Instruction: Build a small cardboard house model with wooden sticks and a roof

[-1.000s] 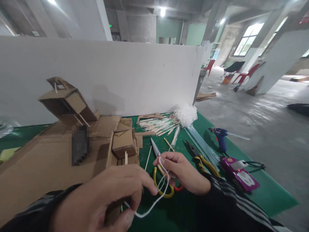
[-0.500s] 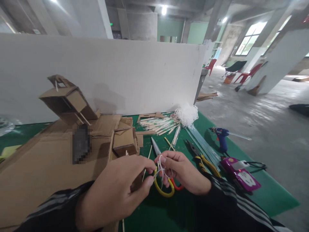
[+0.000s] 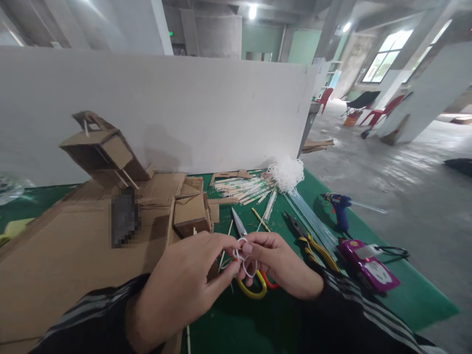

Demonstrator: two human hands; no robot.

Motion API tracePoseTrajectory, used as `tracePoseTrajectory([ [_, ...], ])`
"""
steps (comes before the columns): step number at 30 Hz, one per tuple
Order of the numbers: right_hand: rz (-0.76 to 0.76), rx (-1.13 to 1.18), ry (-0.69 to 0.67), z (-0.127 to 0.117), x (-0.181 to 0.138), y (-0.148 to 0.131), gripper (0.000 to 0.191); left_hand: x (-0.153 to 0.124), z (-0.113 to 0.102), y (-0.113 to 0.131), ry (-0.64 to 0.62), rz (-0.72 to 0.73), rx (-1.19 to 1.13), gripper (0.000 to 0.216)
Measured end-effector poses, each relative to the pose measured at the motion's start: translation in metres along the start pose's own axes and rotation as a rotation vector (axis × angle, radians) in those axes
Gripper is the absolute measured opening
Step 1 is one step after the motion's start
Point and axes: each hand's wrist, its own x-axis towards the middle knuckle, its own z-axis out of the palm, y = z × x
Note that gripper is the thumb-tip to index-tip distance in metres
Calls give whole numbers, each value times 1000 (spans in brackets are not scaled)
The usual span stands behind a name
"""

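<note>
The left hand (image 3: pixel 184 285) and the right hand (image 3: pixel 280 263) meet low in the middle of the view, just above the green table (image 3: pixel 413 300), and both pinch a thin white string (image 3: pixel 246 260) between thumb and fingertips. The string forms small loops between the two hands, right at the fingertips, and hangs in front of the scissors (image 3: pixel 247 260) that lie on the table beneath. The scissors have a yellow loop and a red loop for handles, with the blade pointing away from the person. Each hand's grip is narrow, closed on the string.

Just right of the right hand lie pliers (image 3: pixel 309 241) with yellow and black handles, and beyond them a bundle of clear sticks (image 3: pixel 309 219). Further right are a blue glue gun (image 3: pixel 339 209) and a purple power strip (image 3: pixel 368 265) with a black cable. A tuft of white thread (image 3: pixel 285 173) sits near the far edge of the table, beside a heap of wooden sticks (image 3: pixel 243 189). To the left lies flat cardboard (image 3: pixel 73 246) with a small cardboard box (image 3: pixel 191 214) on it and a tilted cardboard model (image 3: pixel 105 152) behind. A white board (image 3: pixel 184 103) stands along the table's back edge
</note>
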Motion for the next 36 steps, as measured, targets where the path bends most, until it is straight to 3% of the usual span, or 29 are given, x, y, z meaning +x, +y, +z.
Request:
tracePoseTrajectory([
  [3, -18, -22, 4, -1, -1, 2, 25, 0, -1, 0, 5, -56, 59, 12],
  [16, -30, -7, -4, 0, 3, 5, 29, -2, 2, -6, -40, 14, 23, 17],
  [36, -55, 0, 27, 0, 1, 5, 22, 2, -3, -6, -88, -92, -41, 11],
])
